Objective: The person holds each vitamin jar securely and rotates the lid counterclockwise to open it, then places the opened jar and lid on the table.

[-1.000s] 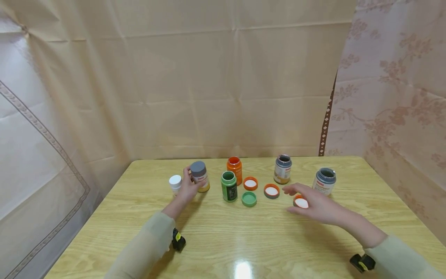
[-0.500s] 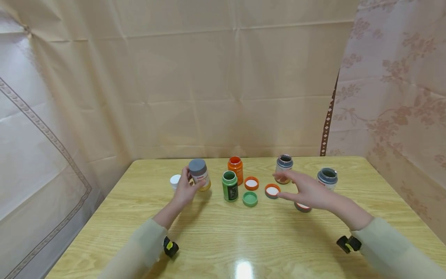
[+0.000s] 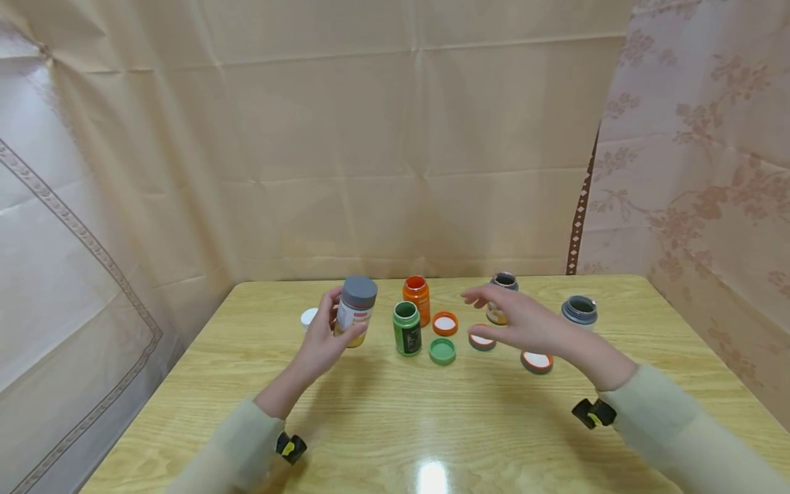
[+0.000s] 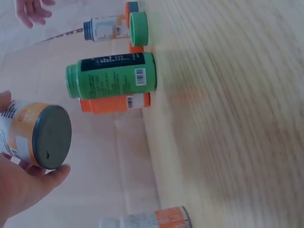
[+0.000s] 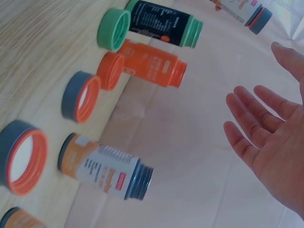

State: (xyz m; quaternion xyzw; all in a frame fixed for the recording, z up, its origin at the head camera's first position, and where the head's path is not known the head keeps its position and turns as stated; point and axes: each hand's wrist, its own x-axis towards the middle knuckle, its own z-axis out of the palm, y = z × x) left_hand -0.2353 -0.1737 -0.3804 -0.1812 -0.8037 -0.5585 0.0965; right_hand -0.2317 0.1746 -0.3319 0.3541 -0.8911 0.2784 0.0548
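My left hand (image 3: 322, 342) grips a pill bottle (image 3: 354, 317) with a grey cap and white-and-yellow label, fingers behind it and thumb in front. In the left wrist view, the dark base of this bottle (image 4: 53, 137) shows, raised off the tabletop. My right hand (image 3: 527, 321) hovers with its fingers spread and nothing in it, partly covering an open grey-necked bottle (image 3: 497, 314). Under its thumb lies a grey-and-orange lid (image 3: 482, 342). The right wrist view shows the open palm (image 5: 270, 147), with the held bottle's cap (image 5: 259, 20) at the top edge.
An open green bottle (image 3: 407, 337) stands before an open orange bottle (image 3: 417, 295). Their green lid (image 3: 441, 352) and orange lid (image 3: 445, 324) lie alongside. Another grey-and-orange lid (image 3: 537, 362) and open bottle (image 3: 579, 311) are at right. A white-capped bottle (image 3: 308, 318) stands left.
My left hand has lifted the grey-capped bottle off the table and brought it a little closer. The right hand has moved left and up, away from the rightmost lid, staying open.
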